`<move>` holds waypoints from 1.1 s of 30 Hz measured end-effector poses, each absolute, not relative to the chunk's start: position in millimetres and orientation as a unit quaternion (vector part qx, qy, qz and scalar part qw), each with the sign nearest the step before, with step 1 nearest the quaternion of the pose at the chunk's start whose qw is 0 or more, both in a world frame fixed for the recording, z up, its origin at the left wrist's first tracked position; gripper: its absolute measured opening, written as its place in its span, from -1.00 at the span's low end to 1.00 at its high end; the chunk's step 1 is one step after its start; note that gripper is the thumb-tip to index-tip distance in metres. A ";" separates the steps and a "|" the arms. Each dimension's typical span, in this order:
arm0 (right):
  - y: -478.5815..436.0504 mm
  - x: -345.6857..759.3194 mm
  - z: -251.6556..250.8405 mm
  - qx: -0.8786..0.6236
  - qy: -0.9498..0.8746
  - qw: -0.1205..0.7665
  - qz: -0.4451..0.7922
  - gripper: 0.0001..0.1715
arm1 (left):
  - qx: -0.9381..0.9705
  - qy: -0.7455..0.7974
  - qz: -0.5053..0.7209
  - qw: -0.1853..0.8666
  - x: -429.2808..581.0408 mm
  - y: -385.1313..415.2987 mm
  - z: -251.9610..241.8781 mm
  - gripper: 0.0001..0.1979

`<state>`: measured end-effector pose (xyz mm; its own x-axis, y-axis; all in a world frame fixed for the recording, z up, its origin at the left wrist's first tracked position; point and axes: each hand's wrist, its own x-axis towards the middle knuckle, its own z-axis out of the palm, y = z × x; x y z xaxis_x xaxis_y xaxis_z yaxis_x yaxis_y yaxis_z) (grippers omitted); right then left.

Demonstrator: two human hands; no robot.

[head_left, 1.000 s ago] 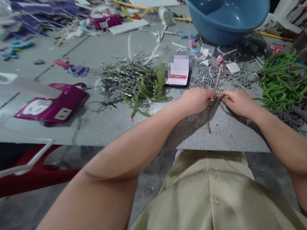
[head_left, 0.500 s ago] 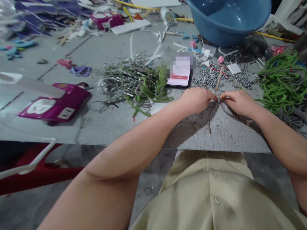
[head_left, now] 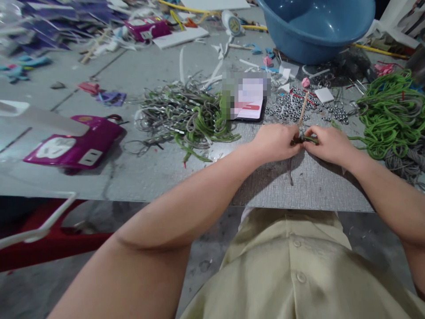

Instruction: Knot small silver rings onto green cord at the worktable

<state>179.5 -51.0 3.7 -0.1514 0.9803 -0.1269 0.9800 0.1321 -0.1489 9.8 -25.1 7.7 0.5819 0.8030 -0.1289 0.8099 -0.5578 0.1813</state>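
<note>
My left hand and my right hand meet near the table's front edge, thumbs and fingers pinched together. Between them is a small shiny metal piece, too small to make out fully. A thin green cord runs between the fingers of my right hand. Below my left hand a grey cord end lies on the table; the cord's upper part is hidden by the fingers. Just behind the fingertips a thin wooden stick stands tilted. Many small metal rings are scattered behind it.
To the right lies a heap of green and grey cords. A pile of cords with metal pieces sits left of a phone. Behind stands a blue basin. A purple device is at far left.
Both hands have come closer together and dipped slightly toward me. A green cord now shows in my right hand's fingers, and the grey cord is more covered.
</note>
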 end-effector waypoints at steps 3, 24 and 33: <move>-50.4 179.7 1.7 -0.653 -0.751 0.001 0.095 -0.70 | 0.880 0.463 -0.023 0.106 11.7 -25.7 5.4 -0.58; -48.5 180.9 9.9 -0.601 -0.787 -0.055 0.126 -0.82 | 0.900 0.412 -0.106 0.097 11.9 -23.3 17.1 -0.62; -48.9 184.0 3.9 -0.628 -0.769 0.001 0.121 -0.62 | 0.885 0.450 -0.062 0.104 9.1 -23.1 14.4 -0.60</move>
